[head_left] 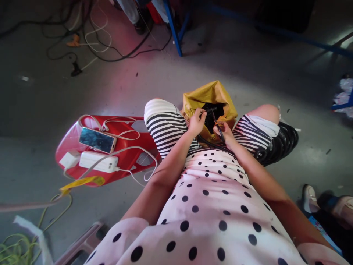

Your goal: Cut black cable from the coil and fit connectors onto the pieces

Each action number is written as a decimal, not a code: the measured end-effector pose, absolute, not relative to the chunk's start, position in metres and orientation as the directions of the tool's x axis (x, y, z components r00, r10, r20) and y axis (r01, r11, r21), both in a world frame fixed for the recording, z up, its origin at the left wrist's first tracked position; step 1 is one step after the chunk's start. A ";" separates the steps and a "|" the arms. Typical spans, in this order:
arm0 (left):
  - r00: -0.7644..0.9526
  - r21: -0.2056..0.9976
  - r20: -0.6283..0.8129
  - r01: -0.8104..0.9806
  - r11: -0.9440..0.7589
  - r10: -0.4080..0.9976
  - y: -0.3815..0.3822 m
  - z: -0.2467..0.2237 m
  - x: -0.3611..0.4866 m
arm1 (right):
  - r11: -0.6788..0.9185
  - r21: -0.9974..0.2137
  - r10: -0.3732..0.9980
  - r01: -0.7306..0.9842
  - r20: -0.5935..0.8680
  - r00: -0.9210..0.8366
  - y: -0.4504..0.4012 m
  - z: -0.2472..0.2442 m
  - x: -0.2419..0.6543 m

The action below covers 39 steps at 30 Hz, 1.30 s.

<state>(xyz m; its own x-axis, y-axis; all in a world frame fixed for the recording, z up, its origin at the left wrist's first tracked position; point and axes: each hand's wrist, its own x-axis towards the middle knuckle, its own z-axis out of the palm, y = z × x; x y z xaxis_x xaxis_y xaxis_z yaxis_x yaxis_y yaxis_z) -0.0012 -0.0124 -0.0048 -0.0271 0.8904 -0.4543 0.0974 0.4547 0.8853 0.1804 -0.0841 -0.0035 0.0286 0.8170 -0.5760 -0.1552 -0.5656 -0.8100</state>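
A yellow sack [202, 95] stands open between my knees, with black pieces [205, 123] inside it. Over its mouth, my left hand [196, 122] pinches a small dark piece [211, 109] between thumb and fingers; its exact kind is too small to make out. My right hand [226, 133] is closed around a pair of scissors [220, 130] with dark handles and a bit of orange. The blades point up and away from me, close to the piece in my left hand. A black cable or tube [211, 144] lies across my lap.
At my left, a red stool [129, 147] carries a phone [97, 140], a white power bank [97, 162] and cables. Black coils [284, 145] lie by my right knee. Cables and a blue metal leg [175, 31] are ahead; other people's feet [310, 198] show at right.
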 end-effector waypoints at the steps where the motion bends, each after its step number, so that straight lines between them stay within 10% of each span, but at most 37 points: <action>1: -0.038 0.896 -0.424 0.127 0.425 0.905 -0.014 -0.003 0.000 | -0.567 -0.811 0.816 -0.145 -0.577 0.035 -0.084 -0.004 0.180; 21: 0.058 0.765 -0.328 0.602 0.229 0.943 -0.019 -0.004 0.004 | -0.561 -0.825 0.826 -0.065 -0.563 0.018 -0.081 -0.017 0.180; 39: 0.251 0.861 -0.353 0.463 0.209 0.901 -0.011 -0.024 -0.010 | -0.616 -0.784 0.786 -0.072 -0.618 0.001 -0.074 -0.024 0.182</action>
